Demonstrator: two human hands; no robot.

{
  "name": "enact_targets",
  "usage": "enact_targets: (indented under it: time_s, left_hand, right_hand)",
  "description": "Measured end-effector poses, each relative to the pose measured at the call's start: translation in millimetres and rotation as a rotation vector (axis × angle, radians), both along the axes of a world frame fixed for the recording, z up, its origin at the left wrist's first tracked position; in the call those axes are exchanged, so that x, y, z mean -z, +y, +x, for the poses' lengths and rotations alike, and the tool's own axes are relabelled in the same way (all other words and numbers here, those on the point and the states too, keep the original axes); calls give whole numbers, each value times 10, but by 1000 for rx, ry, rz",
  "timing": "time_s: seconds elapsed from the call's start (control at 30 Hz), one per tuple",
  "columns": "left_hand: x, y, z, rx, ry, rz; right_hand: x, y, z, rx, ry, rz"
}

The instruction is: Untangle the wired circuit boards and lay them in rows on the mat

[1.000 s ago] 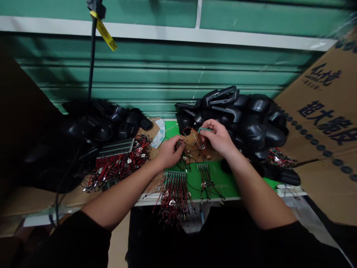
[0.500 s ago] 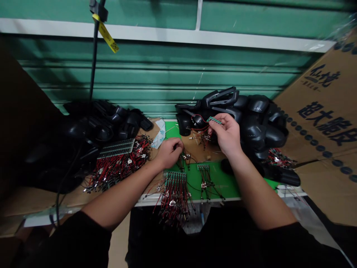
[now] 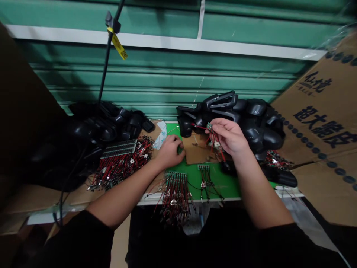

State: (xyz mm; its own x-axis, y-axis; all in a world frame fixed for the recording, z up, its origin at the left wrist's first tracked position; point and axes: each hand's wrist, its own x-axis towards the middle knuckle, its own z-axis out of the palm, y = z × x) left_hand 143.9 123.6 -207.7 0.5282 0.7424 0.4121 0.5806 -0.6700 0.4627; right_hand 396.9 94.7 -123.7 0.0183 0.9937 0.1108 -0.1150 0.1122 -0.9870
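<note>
My right hand [image 3: 230,137] is raised above the brown cardboard sheet [image 3: 196,152], its fingers pinched on a small green circuit strip [image 3: 209,127] with red and black wires hanging from it. My left hand [image 3: 169,150] rests low on the green mat [image 3: 220,180], curled with the fingers closed; what it holds is hidden. In front of the hands lie two rows of green strips with red wires [image 3: 175,188] and a smaller wired strip [image 3: 205,176].
A pile of black plastic shells [image 3: 251,123] sits behind my right hand, and another [image 3: 108,124] lies at the left. A large bundle of red wired strips [image 3: 119,162] rests left of the mat. A printed cardboard box [image 3: 326,126] stands at right. A black pole [image 3: 107,56] with a yellow tag rises at the back.
My right hand has lifted the wired strip off the cardboard and turned it upright, so the wires now hang down. My left hand has shifted slightly back onto the mat.
</note>
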Motion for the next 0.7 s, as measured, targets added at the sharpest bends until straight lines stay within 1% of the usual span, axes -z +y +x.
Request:
enact_targets:
  time_s: [0.1,0.27,0.33,0.4,0.47,0.5,0.53,0.57,0.6,0.67,0.7]
  left_hand:
    - [8,29,-21,-28,39,35]
    - [4,66,-56,-51,49,15]
    - [3,72,-60,-73,27,18]
    - [4,81,-59,-114,0,13]
    - [1,93,-53,-165,-37,0]
    - [-9,99,-49,-167,-60,0]
    - [-29,100,-45,-143,-88,8]
    - [-63,92,-41,-91,-119,18]
    - [-115,69,-38,-16,-142,17]
    - [-278,-38,-45,155,-155,-14]
    - [-386,-128,-59,228,-128,-58]
  right_hand:
    - [84,28,-44,-50,-42,-57]
    - [241,78,-175,-114,-43,-121]
    - [294,84,-213,-138,-116,-112]
    - [344,85,-233,-103,-327,-21]
    - [366,79,-240,-11,-636,158]
    - [351,68,-243,42,-776,258]
    - [308,46,-247,103,-867,345]
    - [231,7,-251,160,-906,405]
    - [118,-53,-254,224,-884,441]
    - [-198,-253,-242,330,-724,474]
    - [-379,-391,-220,337,-601,491]
